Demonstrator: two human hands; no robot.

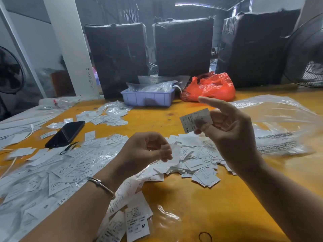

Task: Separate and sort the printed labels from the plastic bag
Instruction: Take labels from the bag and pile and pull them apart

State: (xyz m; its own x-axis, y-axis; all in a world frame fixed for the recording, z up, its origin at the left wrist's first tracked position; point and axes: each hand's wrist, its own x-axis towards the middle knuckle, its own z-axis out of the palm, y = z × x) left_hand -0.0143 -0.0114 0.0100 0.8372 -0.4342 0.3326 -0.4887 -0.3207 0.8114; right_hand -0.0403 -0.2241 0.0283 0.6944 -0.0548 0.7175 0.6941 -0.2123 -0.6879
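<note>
**Above the worktop: an XL label pinched, with mis-sorting the main risk**

Between the right hand's (pixel 232 131) thumb and curled fingers (pixel 203 127) a printed label marked XL (pixel 195 120) is pinched and held up clear of the worktop (pixel 201 203), while the index finger is stretched straight out above it. A thin, pale slip (pixel 172 154), blurred, is gripped in the bent fingers of the left hand (pixel 145 149); whether it is a label or a scrap of film cannot be told.

Several slips are judged possible. The XL label could be dropped into the wrong heap, since the loose label pile (pixel 197 161) just below and the wider spread marked S and XS (pixel 57 172) to the left lie near each other without a clear border. A light pinch on so thin a piece could let it flutter away. A sleeve or forearm swept low could scatter the strip of M labels (pixel 136 222) lying under the left wrist.

Well to the right, the clear plastic bag (pixel 279 126) lies slack on the worktop, some printed stock visible inside. Both forearms are raised, the wrists bent inward toward each other.
</note>
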